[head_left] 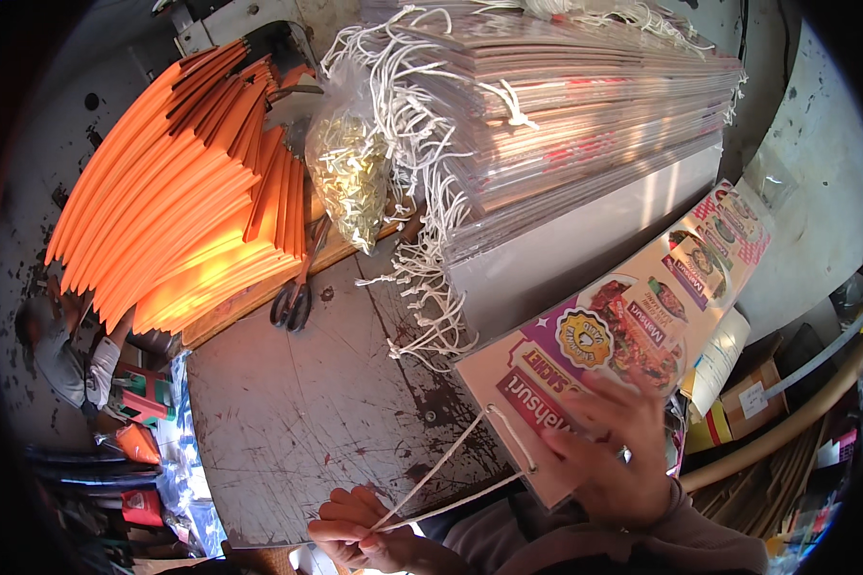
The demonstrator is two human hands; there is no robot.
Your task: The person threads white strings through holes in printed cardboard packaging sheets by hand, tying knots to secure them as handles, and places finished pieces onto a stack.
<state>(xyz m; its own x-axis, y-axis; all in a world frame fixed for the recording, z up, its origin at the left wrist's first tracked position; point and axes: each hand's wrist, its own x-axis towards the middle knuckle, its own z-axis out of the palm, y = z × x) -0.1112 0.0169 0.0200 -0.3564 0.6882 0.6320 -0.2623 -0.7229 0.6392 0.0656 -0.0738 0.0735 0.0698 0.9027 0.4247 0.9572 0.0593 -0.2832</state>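
Observation:
A printed laminated sign (633,331) lies slanted across the table's right side, showing food pictures on a pink and purple ground. A white cord (441,462) runs through two holes at its near left end. In my left hand (360,539), at the table's front edge, the fingers are closed round the cord's far end and the loop stretches fairly straight. My right hand (623,460) rests over the sign's near part with fingers spread on its face, slightly blurred. Beyond the sign stands a tall stack of similar signs (585,125), knotted white cords hanging from its left side.
Orange folded sheets (153,192) fan out at the back left. Next to them are a clear bag of small gold-coloured pieces (350,172) and dark-handled scissors (292,305). The scratched grey table (288,412) lies between. Cardboard boxes (750,395) stand at right; another person (67,355) is far left.

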